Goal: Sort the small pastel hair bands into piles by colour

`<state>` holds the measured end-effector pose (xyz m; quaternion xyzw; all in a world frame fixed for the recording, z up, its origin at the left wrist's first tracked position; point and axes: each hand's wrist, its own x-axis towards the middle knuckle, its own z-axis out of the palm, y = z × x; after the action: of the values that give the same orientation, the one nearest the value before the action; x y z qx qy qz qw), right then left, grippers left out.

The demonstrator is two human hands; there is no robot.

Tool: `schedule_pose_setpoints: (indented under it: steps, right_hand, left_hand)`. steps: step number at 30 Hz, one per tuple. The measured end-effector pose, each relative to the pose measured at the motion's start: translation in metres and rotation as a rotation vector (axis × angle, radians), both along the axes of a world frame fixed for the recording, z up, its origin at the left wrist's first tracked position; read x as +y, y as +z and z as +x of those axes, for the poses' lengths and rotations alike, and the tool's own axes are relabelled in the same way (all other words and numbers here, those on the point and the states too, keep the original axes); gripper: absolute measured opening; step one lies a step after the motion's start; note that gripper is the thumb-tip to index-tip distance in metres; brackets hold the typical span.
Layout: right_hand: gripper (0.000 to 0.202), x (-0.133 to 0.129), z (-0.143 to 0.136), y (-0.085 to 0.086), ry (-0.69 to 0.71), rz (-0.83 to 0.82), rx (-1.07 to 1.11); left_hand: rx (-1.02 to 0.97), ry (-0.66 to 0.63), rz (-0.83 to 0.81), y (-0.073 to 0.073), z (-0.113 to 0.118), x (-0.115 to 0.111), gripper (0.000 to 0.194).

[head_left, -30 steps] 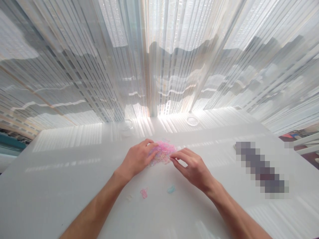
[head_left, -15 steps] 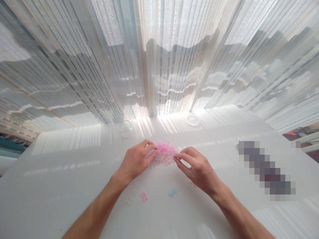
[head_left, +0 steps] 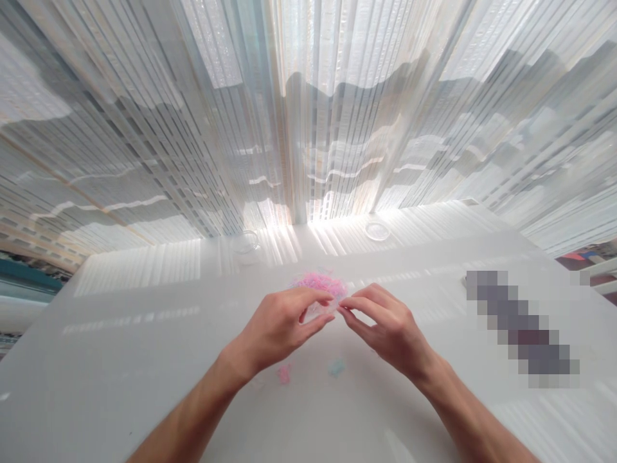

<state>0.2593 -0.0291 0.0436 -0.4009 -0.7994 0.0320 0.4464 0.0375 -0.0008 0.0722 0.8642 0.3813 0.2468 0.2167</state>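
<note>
A heap of small rubber bands point(head_left: 321, 283), mostly pink with some pale colours, lies mid-table, partly hidden behind my hands. My left hand point(head_left: 284, 325) is in front of its left side, thumb and forefinger apart, with nothing visible held between them. Beside it, my right hand point(head_left: 385, 321) has its thumb and forefinger pinched together at the heap's right edge. Whatever is in that pinch is too small to make out. Nearer to me are a little pink cluster of bands point(head_left: 284, 373) and a light blue cluster of bands point(head_left: 336, 367).
Two clear round containers or lids, a left one point(head_left: 247, 242) and a right one point(head_left: 377, 231), stand at the back of the white table point(head_left: 144, 360). A blurred-out dark long object point(head_left: 520, 328) lies at the right. Sheer striped curtains point(head_left: 332, 128) hang behind the table.
My left hand has moved right, away from the heap's left side, to close beside my right fingertips, and its fingers have parted. My right hand stays pinched in nearly the same place.
</note>
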Motion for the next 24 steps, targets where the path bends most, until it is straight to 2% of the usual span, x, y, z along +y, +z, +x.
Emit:
schedule_pose_setpoints:
  steps: [2,10,15,19,24]
  right_hand:
    - [0.017,-0.002,-0.002,0.002,0.016,0.024,0.009]
    - [0.019,-0.005,-0.004,0.01,0.016,0.061,0.01]
    - [0.017,-0.022,-0.01,0.015,0.102,-0.091,-0.053]
    - [0.019,-0.057,-0.02,0.009,0.152,-0.23,-0.054]
    - [0.021,-0.096,-0.037,-0.008,0.119,-0.325,0.146]
  left_hand:
    - [-0.045,-0.019,0.002,0.002,0.001,-0.002,0.011]
    - [-0.087,-0.035,0.02,0.012,-0.002,-0.008,0.012]
    - [-0.067,-0.018,-0.037,0.012,-0.014,-0.029,0.011]
    - [-0.092,-0.089,-0.053,0.0,-0.028,-0.056,0.011]
    - [-0.27,-0.158,0.021,-0.031,-0.04,-0.086,0.016]
